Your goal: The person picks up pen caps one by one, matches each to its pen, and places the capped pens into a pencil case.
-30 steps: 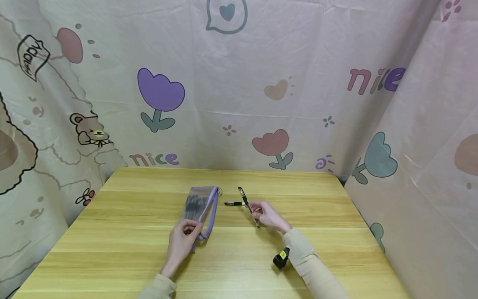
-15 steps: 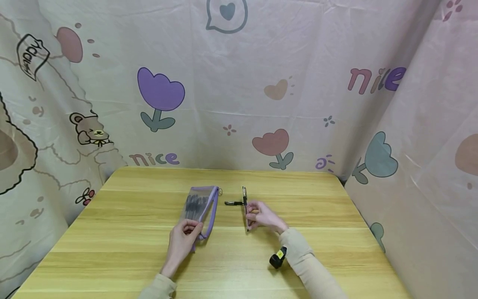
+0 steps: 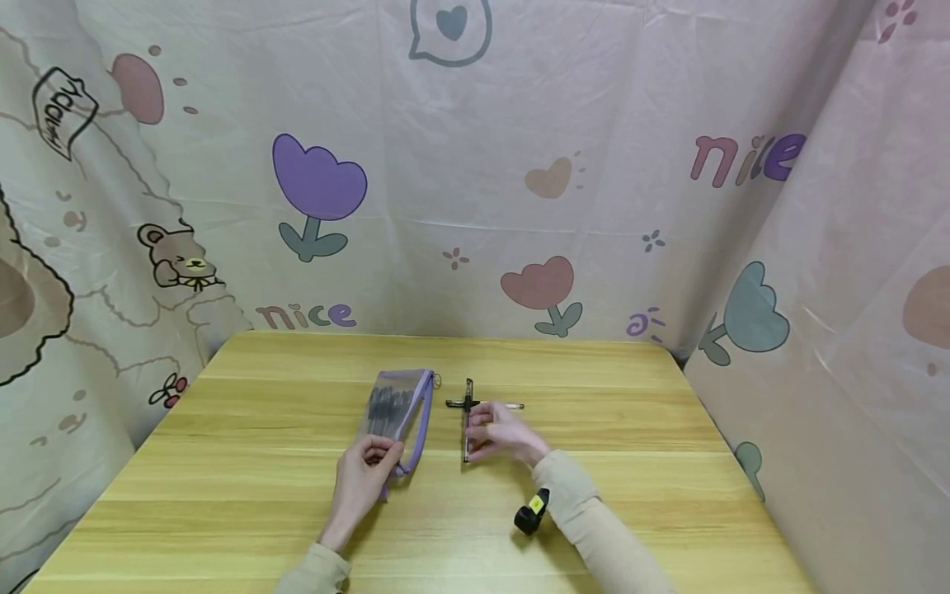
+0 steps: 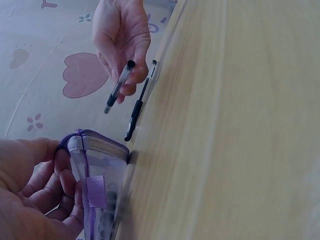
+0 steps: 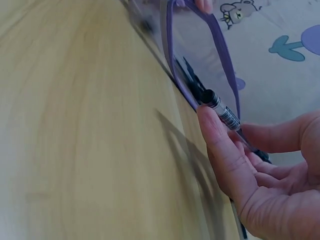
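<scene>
A pen (image 3: 467, 421) is pinched by the right hand (image 3: 499, 435) beside the pouch (image 3: 397, 410), whose near end is gripped by the left hand (image 3: 364, 470), seemingly steadying it on the surface (image 3: 668, 462).

The camera on my head looks forward and down from well back, taking in the whole surface (image 3: 223, 495) and the curtain behind. My left wrist camera sits low and close, looking across at my right hand (image 4: 121, 35). My right wrist camera looks back, just as near; all three share the purple pouch (image 3: 401, 408).
</scene>
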`<state>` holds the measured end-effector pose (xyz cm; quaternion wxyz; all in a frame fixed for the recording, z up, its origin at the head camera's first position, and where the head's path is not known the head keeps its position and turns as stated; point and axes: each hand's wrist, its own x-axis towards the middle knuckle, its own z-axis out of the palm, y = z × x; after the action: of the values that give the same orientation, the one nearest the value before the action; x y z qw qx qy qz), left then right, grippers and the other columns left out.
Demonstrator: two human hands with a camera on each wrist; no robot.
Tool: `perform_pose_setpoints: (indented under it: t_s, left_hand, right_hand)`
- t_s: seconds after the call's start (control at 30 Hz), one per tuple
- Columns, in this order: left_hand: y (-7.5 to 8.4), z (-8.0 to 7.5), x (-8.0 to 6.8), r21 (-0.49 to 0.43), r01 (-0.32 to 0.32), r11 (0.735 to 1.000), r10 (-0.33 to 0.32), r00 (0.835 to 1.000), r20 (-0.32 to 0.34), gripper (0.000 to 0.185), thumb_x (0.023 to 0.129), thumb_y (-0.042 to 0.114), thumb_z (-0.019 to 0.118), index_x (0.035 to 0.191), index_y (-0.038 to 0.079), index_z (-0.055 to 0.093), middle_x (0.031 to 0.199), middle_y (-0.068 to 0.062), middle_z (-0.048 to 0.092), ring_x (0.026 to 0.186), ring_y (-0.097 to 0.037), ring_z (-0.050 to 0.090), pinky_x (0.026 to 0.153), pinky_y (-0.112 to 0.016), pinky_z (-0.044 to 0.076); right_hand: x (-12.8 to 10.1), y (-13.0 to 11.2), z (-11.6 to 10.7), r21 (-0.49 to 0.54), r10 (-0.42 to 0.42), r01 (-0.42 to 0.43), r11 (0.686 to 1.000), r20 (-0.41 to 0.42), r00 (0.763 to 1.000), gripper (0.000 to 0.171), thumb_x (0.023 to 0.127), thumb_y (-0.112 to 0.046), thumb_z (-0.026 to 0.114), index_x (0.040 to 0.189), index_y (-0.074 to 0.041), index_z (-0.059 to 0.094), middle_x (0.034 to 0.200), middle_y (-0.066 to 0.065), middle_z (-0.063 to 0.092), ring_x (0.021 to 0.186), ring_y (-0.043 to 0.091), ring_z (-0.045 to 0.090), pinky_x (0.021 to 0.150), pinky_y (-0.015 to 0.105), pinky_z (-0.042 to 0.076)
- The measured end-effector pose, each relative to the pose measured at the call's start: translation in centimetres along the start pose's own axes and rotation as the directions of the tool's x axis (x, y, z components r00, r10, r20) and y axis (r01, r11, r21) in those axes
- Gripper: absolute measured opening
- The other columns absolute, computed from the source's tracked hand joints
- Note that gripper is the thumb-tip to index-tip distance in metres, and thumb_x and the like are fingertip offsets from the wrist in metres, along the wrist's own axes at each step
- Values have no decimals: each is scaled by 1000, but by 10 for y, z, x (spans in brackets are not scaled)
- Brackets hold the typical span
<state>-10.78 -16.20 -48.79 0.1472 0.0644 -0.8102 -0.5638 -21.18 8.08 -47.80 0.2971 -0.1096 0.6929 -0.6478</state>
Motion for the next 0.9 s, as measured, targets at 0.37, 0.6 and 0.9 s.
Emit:
perform_pose_setpoints:
  t_s: [0.37, 0.6, 0.9]
  left_hand:
    - [0, 0, -1, -4, 1, 1000, -1, 1000, 17, 14, 92, 16, 74, 93, 2, 70, 83, -11, 76, 63, 1, 60, 63, -16, 49]
    - [0, 0, 0, -1, -2, 1000, 2, 1000, 21, 13, 92, 14, 74, 93, 1, 70, 83, -11, 76, 63, 2, 61, 62, -17, 49]
    - [1, 1, 0, -16, -2, 1000, 2, 1000, 22, 14, 92, 14, 74, 92, 1, 70, 82, -13, 76, 60, 1, 59, 58, -17, 48]
  right_hand:
    - [22, 1, 25, 59, 20, -21, 998, 31, 999, 58, 93, 9, 59, 144, 16, 33, 91, 9, 64, 69, 16, 67, 68, 29, 62]
    - [34, -2, 43, -43, -13, 12, 999, -27, 1000, 52, 90, 5, 65, 136, 15, 41, 105, 20, 68, 67, 14, 67, 69, 29, 62]
    - [50, -6, 62, 66, 31, -28, 997, -45, 998, 52, 88, 10, 62, 135, 14, 39, 101, 25, 68, 63, 18, 68, 67, 29, 62]
